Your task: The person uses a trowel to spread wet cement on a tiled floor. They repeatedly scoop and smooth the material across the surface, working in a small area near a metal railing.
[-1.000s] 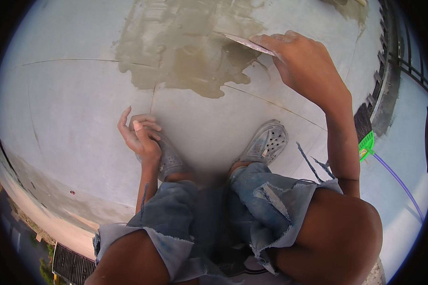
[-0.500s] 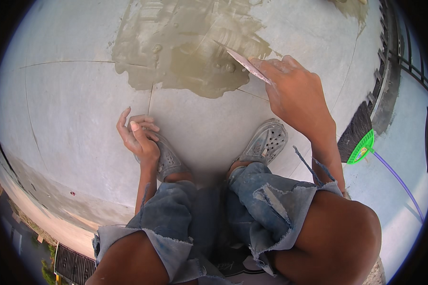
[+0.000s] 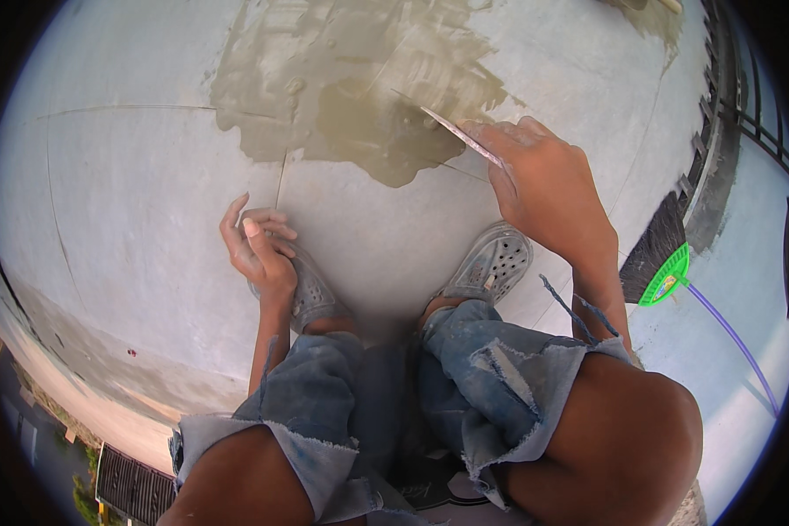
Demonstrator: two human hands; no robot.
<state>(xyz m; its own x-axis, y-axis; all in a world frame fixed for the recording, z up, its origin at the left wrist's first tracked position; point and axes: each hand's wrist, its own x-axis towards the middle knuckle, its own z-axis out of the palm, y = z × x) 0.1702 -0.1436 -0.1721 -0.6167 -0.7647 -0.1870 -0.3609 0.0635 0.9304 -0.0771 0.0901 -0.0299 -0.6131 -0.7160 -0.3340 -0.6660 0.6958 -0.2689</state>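
Observation:
A patch of wet grey-green cement paste (image 3: pixel 359 131) is spread over the joints of the pale floor tiles. My right hand (image 3: pixel 548 184) grips a thin flat scraper (image 3: pixel 463 138), seen nearly edge-on. The scraper slants over the right part of the patch, its far tip at the paste; whether the edge presses on the floor I cannot tell. My left hand (image 3: pixel 263 250) hangs beside my left shoe with loosely curled, parted fingers and holds nothing. Pale dust coats the fingers of both hands.
My grey clogs (image 3: pixel 491 263) stand on the tiles (image 3: pixel 140 202) just short of the paste. To the right lies a broom with a green head (image 3: pixel 668 276) and purple handle (image 3: pixel 736 337). A second smear of paste (image 3: pixel 653 22) shows at the far right, near a dark wall edge.
My right hand has shifted slightly down and right, and the scraper has turned more edge-on. My left hand has barely moved.

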